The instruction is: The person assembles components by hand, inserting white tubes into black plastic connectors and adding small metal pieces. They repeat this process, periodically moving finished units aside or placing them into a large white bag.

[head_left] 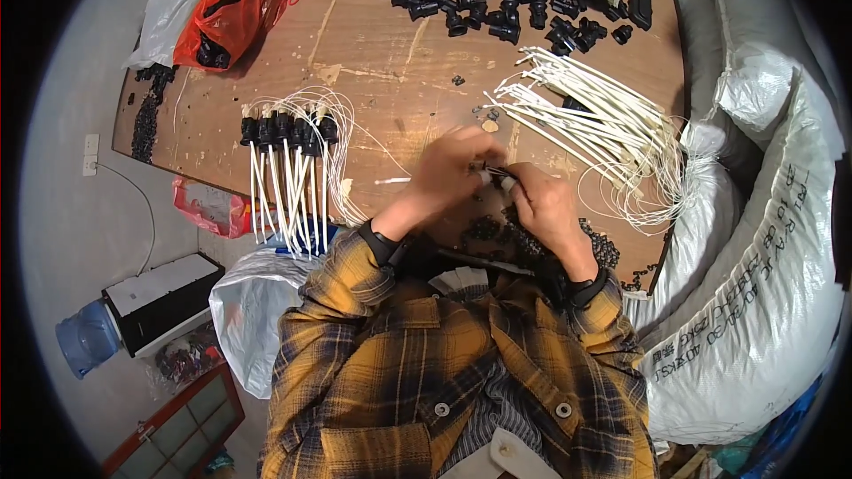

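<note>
At far left is a smooth, translucent blue jug (87,340). Loose black grains (149,115) form a rough strip along the left side of the wooden desk (382,71), whose flat top is scuffed and stained. A crinkled red bag (232,22) lies near them. Next come ribbed black sockets (286,131) in a row, with straight white rods (282,204) pointing toward the person and thin wires (344,129) looping above and beside them.

The left hand (448,164) is motion-blurred; whether its grip is spread or pinching, I cannot tell. The small dark piece (497,175), with pale ends, sits between the hands, pinched in the right hand's (546,208) grip. Beyond it, chunky black fittings (503,18) lie scattered. The right hand and wrist block part of a heap of small black bits (603,244). Farther right, slim white sticks (603,115) fan out, their wires curling, and bulging, wrinkled woven sacks (745,328) crowd the desk's edge.
</note>
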A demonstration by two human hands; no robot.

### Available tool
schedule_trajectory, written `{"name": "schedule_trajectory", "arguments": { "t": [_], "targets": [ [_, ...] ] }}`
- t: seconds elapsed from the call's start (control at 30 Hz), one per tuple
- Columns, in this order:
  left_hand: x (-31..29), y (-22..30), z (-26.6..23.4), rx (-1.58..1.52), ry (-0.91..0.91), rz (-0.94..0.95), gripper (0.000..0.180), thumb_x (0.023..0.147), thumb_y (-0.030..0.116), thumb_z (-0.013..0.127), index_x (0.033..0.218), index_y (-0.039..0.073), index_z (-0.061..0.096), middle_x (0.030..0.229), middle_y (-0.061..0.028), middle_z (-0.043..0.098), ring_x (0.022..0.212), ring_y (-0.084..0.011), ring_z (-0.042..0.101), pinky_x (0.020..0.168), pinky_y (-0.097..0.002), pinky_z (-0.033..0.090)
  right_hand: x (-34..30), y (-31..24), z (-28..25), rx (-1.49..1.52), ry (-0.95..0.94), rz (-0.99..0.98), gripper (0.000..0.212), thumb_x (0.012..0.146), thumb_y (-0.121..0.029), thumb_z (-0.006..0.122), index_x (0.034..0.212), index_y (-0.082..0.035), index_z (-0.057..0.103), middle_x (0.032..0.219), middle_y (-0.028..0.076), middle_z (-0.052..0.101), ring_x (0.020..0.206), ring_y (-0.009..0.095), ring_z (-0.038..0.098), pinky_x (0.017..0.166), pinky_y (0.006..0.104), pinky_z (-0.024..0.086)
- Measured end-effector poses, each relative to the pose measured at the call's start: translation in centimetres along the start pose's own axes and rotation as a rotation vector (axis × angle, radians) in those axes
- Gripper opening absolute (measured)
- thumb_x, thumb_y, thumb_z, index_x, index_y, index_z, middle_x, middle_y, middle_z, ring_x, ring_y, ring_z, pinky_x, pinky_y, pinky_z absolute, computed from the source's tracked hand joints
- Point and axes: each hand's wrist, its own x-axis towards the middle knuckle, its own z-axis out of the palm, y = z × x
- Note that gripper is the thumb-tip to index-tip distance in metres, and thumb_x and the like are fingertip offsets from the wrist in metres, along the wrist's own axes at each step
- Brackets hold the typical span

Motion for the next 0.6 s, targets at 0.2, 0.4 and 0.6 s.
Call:
{"name": "schedule_trajectory", "arguments": {
  "t": [0.2, 0.4, 0.6],
  "targets": [
    [0.4, 0.0, 0.3, 0.069, 0.124, 0.343, 0.021, 0.068, -0.008, 0.053, 0.080, 0.004, 0.065, 0.082, -0.0093, 0.062, 0.076, -0.0251, 0.060, 0.065, -0.0313, 0.048, -0.1, -0.2, 0.0, 0.232, 0.061, 0.082, 0.015, 0.081, -0.009, 0.060, 0.094, -0.004, 0.066, 0.072, 0.020, 0.061, 0.064, 0.037, 0.061, 0.056, 0.0410, 0.049],
    [5.3, -4.7, -1.0, 0.298, 0.525, -0.027, 0.020, 0.068, -0.001, 0.063, 0.087, 0.007, 0.065, 0.086, -0.0115, 0.064, 0.082, -0.0325, 0.062, 0.069, -0.0392, 0.050, -0.6, 0.8, -0.2, 0.205, 0.055, 0.383, 0.012, 0.084, -0.009, 0.060, 0.089, 0.001, 0.065, 0.059, 0.004, 0.050, 0.054, 0.009, 0.045, 0.051, 0.0262, 0.037],
    [8.0, -8.6, -1.9, 0.445, 0.439, -0.152, 0.018, 0.073, -0.004, 0.061, 0.087, 0.004, 0.068, 0.085, -0.0150, 0.065, 0.079, -0.0270, 0.063, 0.070, -0.0359, 0.050, -1.6, 1.8, -0.7, 0.236, 0.125, 0.459, 0.013, 0.087, -0.010, 0.058, 0.088, 0.001, 0.065, 0.059, -0.005, 0.044, 0.056, 0.003, 0.037, 0.050, 0.0222, 0.031]
  ]
}}
